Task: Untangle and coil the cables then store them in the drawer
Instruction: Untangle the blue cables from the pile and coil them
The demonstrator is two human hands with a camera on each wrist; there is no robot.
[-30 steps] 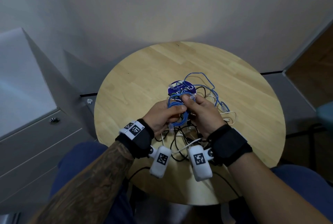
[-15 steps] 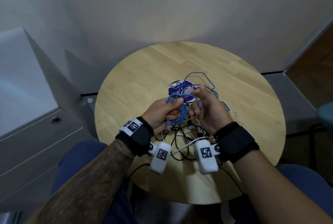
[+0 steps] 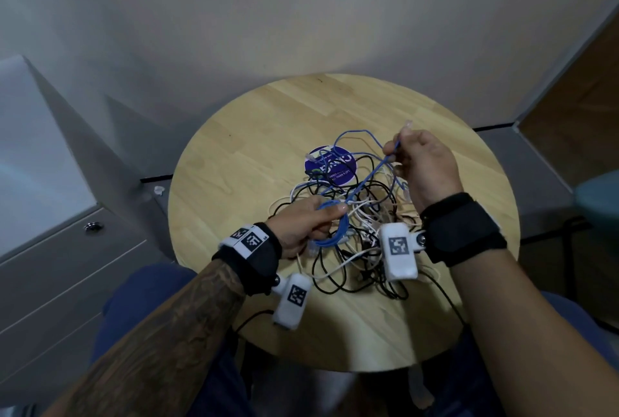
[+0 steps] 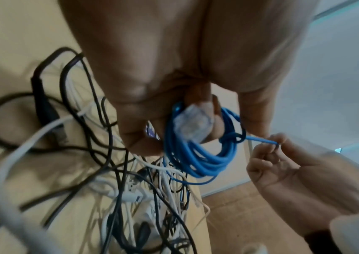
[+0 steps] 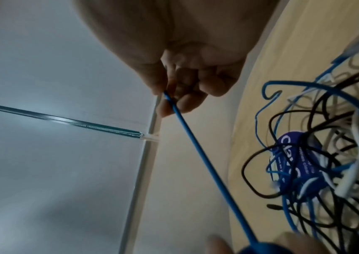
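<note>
Blue cable coil (image 3: 330,229) is being held in the left hand (image 3: 301,227) grip while the right hand (image 3: 422,165) is pinching its taut tail; judging next: tucking that end, then the drawer.

black wrist straps (image 3: 464,227), white camera pods (image 3: 398,250) with square black-and-white markers, dark tattoos over the left forearm (image 3: 174,326), blue trousers (image 3: 140,289).

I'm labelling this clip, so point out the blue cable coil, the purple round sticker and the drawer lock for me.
blue cable coil (image 4: 198,159): left wrist view, on the bundled loops hanging below the fingers.
purple round sticker (image 3: 341,167): head view, on its printed face.
drawer lock (image 3: 93,226): head view, on the round metal cylinder.
</note>
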